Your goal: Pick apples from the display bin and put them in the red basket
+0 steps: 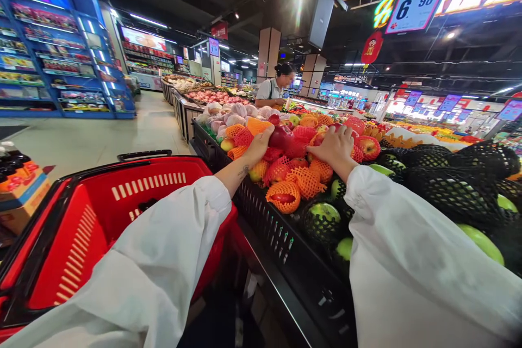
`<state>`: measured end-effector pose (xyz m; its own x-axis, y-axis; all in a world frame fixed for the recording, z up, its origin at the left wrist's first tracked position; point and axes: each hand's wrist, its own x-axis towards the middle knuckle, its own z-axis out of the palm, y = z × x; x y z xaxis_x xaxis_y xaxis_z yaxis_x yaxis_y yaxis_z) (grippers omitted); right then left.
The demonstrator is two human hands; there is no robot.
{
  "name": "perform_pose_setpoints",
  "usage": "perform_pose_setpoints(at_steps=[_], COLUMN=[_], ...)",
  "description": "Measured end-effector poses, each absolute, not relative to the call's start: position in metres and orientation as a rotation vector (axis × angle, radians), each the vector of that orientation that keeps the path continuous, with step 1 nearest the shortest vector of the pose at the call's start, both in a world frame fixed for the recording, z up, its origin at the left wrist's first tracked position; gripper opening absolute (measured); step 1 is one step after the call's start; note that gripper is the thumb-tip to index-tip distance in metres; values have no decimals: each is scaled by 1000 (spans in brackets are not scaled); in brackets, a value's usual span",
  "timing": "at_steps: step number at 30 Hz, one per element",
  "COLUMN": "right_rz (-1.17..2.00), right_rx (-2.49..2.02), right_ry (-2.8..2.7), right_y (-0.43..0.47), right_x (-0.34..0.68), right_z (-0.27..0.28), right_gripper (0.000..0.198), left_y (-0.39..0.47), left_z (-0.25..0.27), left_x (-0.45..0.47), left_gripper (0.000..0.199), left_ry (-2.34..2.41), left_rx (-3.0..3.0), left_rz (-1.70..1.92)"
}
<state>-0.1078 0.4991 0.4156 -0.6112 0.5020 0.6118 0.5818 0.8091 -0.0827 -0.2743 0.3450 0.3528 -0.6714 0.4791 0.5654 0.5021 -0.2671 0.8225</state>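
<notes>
Head view looks down over my two white sleeves to a black crate [281,239] piled with fruit, which I take as my landmark. Left of the crate, touching its near corner, sits a red shopping basket [93,228] with a black handle; further left stands a cardboard box of dark bottles [18,185]. Right of the crate lie green apples [324,212] wrapped in black foam netting. Beyond its far end a person in a light shirt [271,89] bends over another display, and a price sign reading 6.98 [418,2] hangs overhead. Loose orange and red foam nets [304,180] lie between my wrists, crowding the pile. My left hand [256,147] rests on top of the heap with its grip curled around a dark red apple [280,136], fingers on its near side; whether it is truly clasped I cannot tell. My right hand [335,148] lies palm down, grip spread flat, on netted fruit just right of that apple, closed on nothing. The apple is glossy, deep red and bare of netting, sitting near the middle of the crate's heap.
</notes>
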Motion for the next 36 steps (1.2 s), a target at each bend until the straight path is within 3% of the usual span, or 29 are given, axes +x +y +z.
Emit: perform_pose_setpoints(at_steps=[12,22,28,31,33,36], right_rz=[-401,-307,-197,-201,-206,-182], right_rx=[-467,-406,-405,-382,-371,-333], right_ry=[-2388,-2343,-2180,-2145,-2152,-2165], right_y=[486,487,474,471,472,472], right_x=[-103,-106,-98,-94,-94,-92], right_z=[409,407,417,418,418,423], right_gripper=[86,83,54,52,52,52], left_y=[342,275,221,184,150,90], left_z=[385,399,413,405,388,351], left_x=[-224,-221,-184,-148,-117,-65], left_gripper=[49,61,69,74,71,51], left_ry=[-1952,-1488,-1306,-1371,-1494,-1778], left_rx=[-947,-805,-555,-383,-193,-69], left_rz=[-2750,-2693,-2905,-2927,-2881,-2644])
